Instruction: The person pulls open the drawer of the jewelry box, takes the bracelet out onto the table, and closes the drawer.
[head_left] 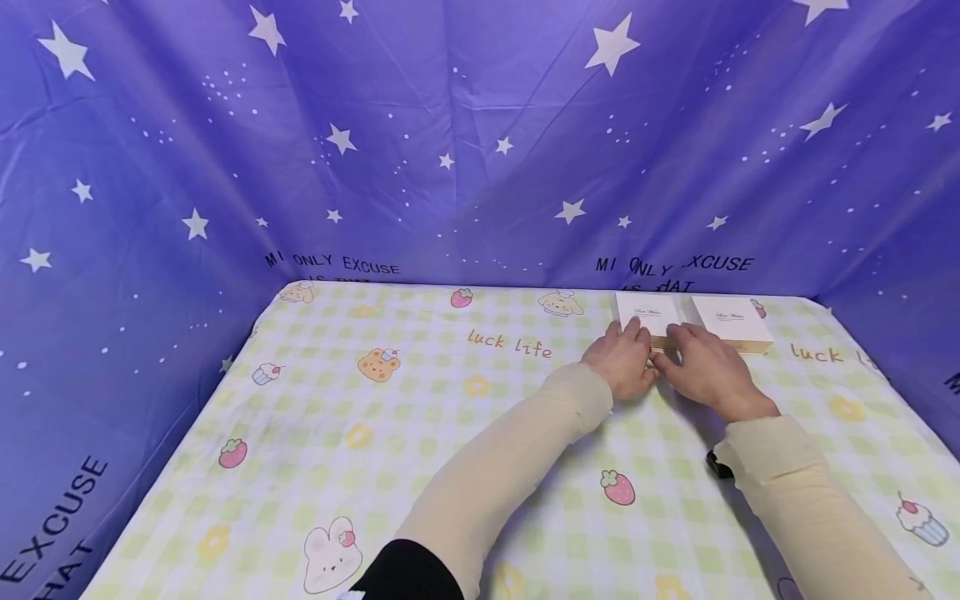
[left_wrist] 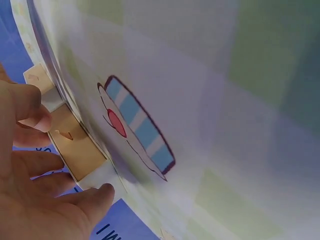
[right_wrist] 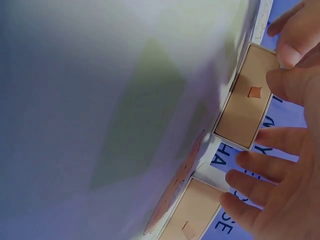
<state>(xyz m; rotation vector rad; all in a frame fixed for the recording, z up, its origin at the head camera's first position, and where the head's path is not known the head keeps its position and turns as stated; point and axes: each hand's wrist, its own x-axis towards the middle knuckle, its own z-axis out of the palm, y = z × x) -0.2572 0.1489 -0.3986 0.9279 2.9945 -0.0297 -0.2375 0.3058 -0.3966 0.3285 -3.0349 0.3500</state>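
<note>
Evidently, left grip: holding left box, probably to steady it
Right grip: wide (loosely spread) beside that box
Right box: flat, hence stable

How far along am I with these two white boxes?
Apparently done: the right box sits flat near the back edge of the table. In hand: the left box, with your left hand and right hand at it. Remaining, probably: letting go, perhaps after adjusting the visible gap between boxes.
</note>
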